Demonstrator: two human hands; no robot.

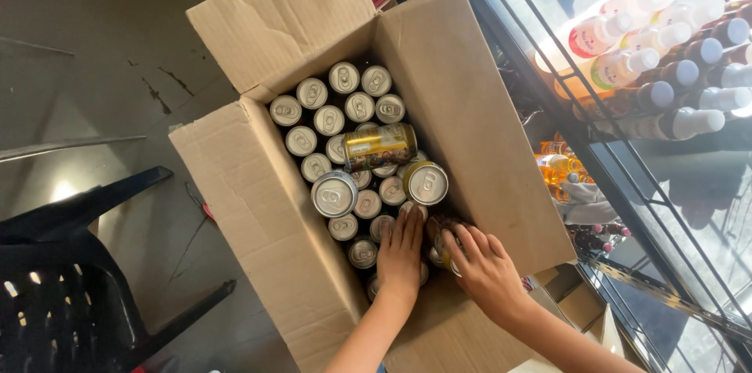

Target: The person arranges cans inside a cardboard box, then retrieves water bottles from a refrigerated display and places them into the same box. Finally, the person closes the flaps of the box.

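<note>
An open cardboard box (258, 208) holds several upright drink cans with silver tops (329, 118). One gold can (381, 146) lies on its side on top of them, and two cans (335, 193) (426, 182) stand higher than the rest. My left hand (400, 251) lies flat, fingers together, on the can tops at the near end of the box. Beside it my right hand (486, 267) curls around a gold can (442, 241) that lies tilted at the box's near right corner.
A glass-fronted rack on the right holds rows of white-capped bottles (666, 67) and small orange bottles (558, 169). A black plastic chair (70, 279) stands at the lower left on the dark floor. Smaller cardboard boxes (576, 302) sit by the right side.
</note>
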